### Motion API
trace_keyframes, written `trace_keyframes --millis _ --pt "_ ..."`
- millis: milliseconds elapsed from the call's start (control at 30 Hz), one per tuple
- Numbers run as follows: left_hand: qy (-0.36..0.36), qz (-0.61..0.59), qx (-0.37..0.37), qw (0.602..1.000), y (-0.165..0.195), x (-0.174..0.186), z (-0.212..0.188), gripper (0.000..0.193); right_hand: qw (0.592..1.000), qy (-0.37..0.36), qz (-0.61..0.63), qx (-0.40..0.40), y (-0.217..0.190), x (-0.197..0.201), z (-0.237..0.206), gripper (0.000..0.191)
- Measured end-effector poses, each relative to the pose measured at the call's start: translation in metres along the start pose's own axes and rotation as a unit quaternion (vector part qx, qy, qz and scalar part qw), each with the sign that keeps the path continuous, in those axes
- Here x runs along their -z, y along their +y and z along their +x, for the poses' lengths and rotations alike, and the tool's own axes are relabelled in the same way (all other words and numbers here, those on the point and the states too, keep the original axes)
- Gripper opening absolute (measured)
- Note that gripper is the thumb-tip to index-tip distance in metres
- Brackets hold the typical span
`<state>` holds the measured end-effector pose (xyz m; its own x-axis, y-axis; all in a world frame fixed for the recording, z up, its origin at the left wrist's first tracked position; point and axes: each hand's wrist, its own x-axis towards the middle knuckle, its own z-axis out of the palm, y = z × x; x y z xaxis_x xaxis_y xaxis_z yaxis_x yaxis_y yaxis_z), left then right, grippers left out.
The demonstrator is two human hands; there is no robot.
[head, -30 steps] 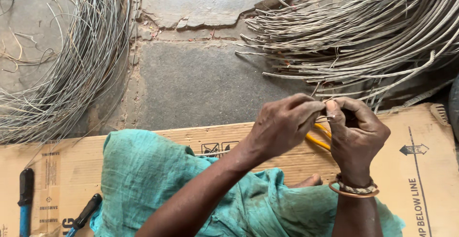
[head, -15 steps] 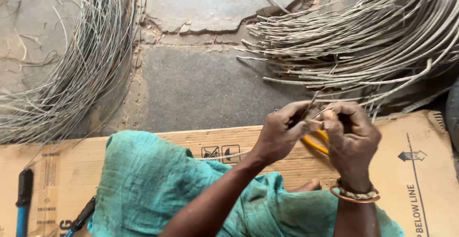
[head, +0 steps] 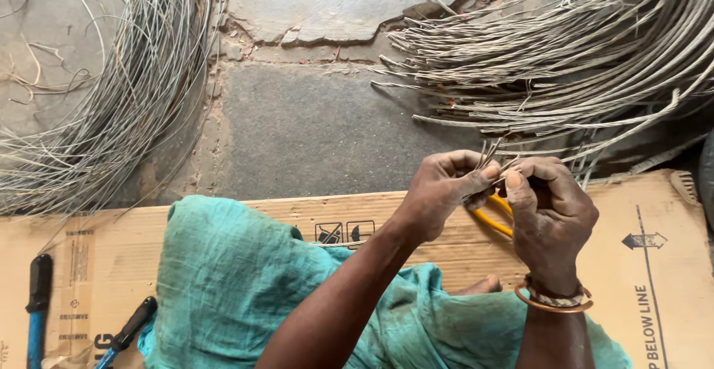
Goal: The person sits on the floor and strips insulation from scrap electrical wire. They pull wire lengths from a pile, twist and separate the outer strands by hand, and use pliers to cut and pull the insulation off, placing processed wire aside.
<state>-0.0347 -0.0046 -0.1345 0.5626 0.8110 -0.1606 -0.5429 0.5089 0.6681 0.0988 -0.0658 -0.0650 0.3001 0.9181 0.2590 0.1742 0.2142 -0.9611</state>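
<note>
Wires (head: 487,162), a few short grey strands, were pinched between both hands above the far edge of the cardboard (head: 669,280), where it met the stone floor (head: 312,131). The left hand (head: 442,190) had its fingers (head: 485,175) curled together and clamped on the strands from the near side. The right hand (head: 550,216) gripped them from the other side, thumb pressed down against the bent forefinger. The strand ends fanned upward out of the grip, toward the wire pile (head: 565,64) lying at the far right of the floor. A yellow piece (head: 497,216) showed just under the hands; whether it was a tool handle or a sleeved cable could not be told, nor which hand, if either, bore it.

The step in hand looked like gathering or twisting the strands into one bundle, the two hands working against each other. By that reading the work was mid-way: the ends were still splayed, not yet drawn tight. The next move would call for a firm hold by one hand while the other turned or pulled, keeping the sharp ends away from the fingers.

A second wire coil (head: 97,116) lay at the far left of the floor. A teal cloth (head: 238,280) covered the lap at the near edge of the cardboard. Two blue-and-black tool handles (head: 37,302) rested at its near left corner. A bangle (head: 552,302) circled the right wrist.
</note>
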Motion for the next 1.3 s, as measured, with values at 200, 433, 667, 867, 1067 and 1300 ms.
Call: trace_keyframes --millis 200,433,667,867,1067,1300 --pt "-0.018 0.039 0.122 0.992 -0.004 0.013 0.015 0.017 0.957 -0.055 -0.259 0.118 -0.014 -0.004 0.004 0.01" --pt "-0.022 0.053 0.129 0.99 0.002 0.013 0.007 0.018 1.0 -0.001 -0.023 0.008 -0.022 -0.004 0.016 0.052" --pt "-0.059 0.049 0.206 0.975 -0.006 0.011 0.002 0.022 0.98 -0.078 0.097 -0.154 0.002 0.0 0.017 0.042" --pt "-0.077 0.01 0.172 0.982 -0.019 0.022 0.006 0.017 0.981 0.011 0.093 -0.169 0.014 -0.01 0.008 0.02" --pt "-0.109 -0.08 0.18 0.974 -0.002 0.017 -0.009 0.023 0.98 0.03 0.06 -0.189 0.003 -0.013 0.01 0.017" --pt "0.094 0.549 -0.298 0.775 0.01 -0.031 -0.045 0.034 0.966 0.101 0.105 -0.215 -0.004 -0.02 0.014 0.016"
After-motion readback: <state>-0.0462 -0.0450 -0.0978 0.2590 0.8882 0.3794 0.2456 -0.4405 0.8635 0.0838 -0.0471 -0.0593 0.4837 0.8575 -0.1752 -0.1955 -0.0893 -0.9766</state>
